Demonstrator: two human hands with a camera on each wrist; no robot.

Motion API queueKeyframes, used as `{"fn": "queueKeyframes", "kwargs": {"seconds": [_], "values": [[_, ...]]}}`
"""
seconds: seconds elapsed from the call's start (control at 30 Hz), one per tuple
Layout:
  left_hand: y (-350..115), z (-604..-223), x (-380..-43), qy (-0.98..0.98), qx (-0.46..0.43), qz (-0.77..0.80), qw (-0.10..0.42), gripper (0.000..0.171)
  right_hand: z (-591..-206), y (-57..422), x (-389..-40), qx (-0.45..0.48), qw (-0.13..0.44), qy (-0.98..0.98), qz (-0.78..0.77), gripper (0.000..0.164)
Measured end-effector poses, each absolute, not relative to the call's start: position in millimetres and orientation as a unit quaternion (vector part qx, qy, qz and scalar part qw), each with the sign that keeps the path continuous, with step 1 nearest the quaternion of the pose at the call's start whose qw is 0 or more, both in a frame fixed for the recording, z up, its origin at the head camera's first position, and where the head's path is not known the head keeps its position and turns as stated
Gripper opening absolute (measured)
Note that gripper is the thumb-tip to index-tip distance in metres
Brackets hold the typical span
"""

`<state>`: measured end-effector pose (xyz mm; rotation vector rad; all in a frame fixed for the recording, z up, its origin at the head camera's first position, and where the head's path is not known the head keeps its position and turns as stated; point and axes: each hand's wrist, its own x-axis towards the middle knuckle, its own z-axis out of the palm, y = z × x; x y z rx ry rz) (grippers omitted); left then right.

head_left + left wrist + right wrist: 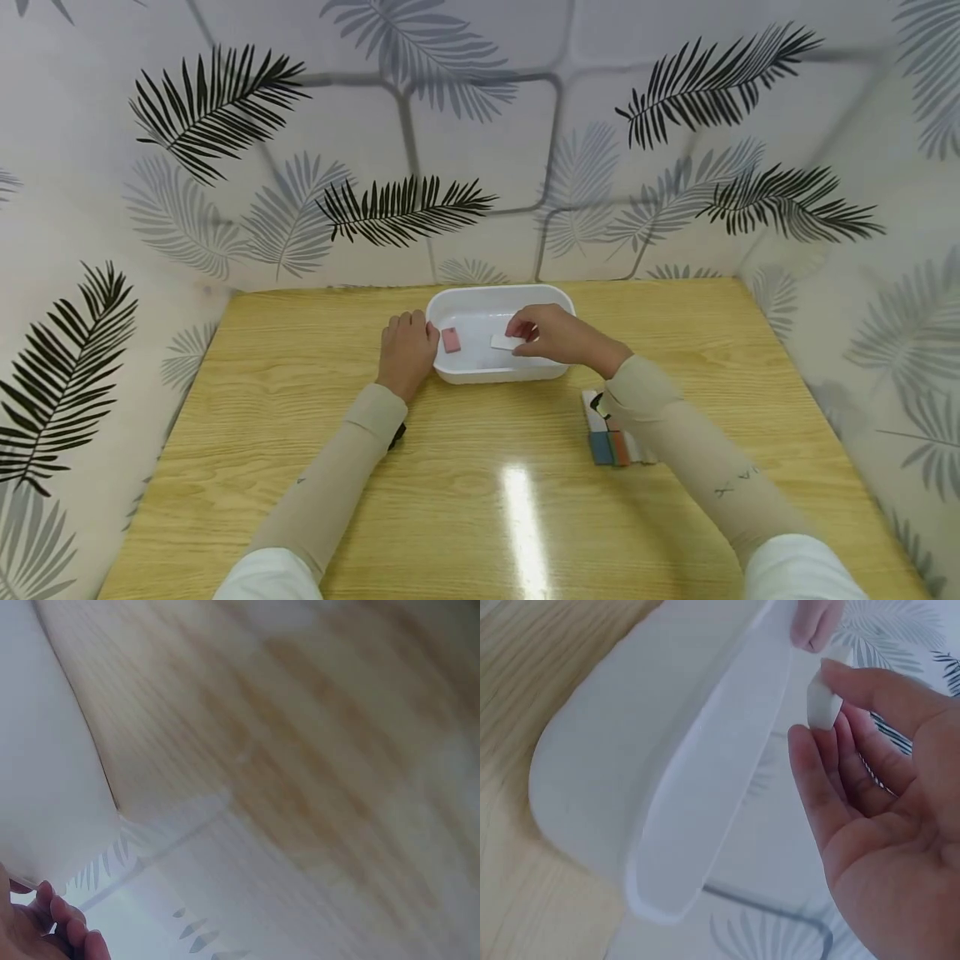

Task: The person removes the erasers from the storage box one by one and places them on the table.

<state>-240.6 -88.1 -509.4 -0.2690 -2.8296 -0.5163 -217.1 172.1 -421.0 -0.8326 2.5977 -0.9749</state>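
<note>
A white plastic basin [480,375] stands at the back of the wooden table. My left hand [408,350] grips its left rim. In the left wrist view, the fingers [60,911] show at the edge of the basin [45,765]. Between thumb and fingers, my right hand [555,333] pinches a white rectangular block [504,342], over the basin's right half in the head view. The right wrist view shows this white block [823,705] held by its edges, near the basin's rim [697,742]. A pink block [451,340] lies inside the basin at the left.
To the right, partly under my right forearm, lies a group of several blocks, among them a blue block [602,448] and a white block [592,408]. A small black object [398,434] shows beside my left sleeve. Leaf-patterned cloth [480,167] surrounds the table's back and sides.
</note>
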Motion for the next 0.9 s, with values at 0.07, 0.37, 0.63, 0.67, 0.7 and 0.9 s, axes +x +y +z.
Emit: {"fn": "queueKeyframes", "kwargs": {"seconds": [0.07, 0.37, 0.63, 0.67, 0.7, 0.9], "values": [[-88.3, -509.2, -240.6, -0.972, -0.093, -0.178, 0.123, 0.029, -417.0, 183.4, -213.5, -0.279, 0.132, 0.888, -0.341, 0.023], [-87.8, -505.7, -240.3, -0.973, -0.093, -0.175, 0.121, 0.029, -409.4, 240.4, -198.7, -0.250, 0.163, 0.882, -0.365, 0.024], [-88.3, -504.7, -239.5, -0.970, -0.095, -0.185, 0.125, 0.027, -419.0, 291.4, -188.5, -0.214, 0.204, 0.881, -0.368, 0.022], [-88.5, -505.1, -239.7, -0.970, -0.095, -0.184, 0.125, 0.028, -421.1, 297.4, -187.3, -0.212, 0.206, 0.883, -0.364, 0.022], [-88.5, -505.5, -240.0, -0.970, -0.096, -0.184, 0.124, 0.028, -423.2, 303.1, -185.8, -0.209, 0.209, 0.884, -0.361, 0.022], [-87.3, -504.4, -239.9, -0.971, -0.094, -0.186, 0.118, 0.029, -432.2, 328.3, -172.6, -0.188, 0.220, 0.891, -0.349, 0.021]]}}
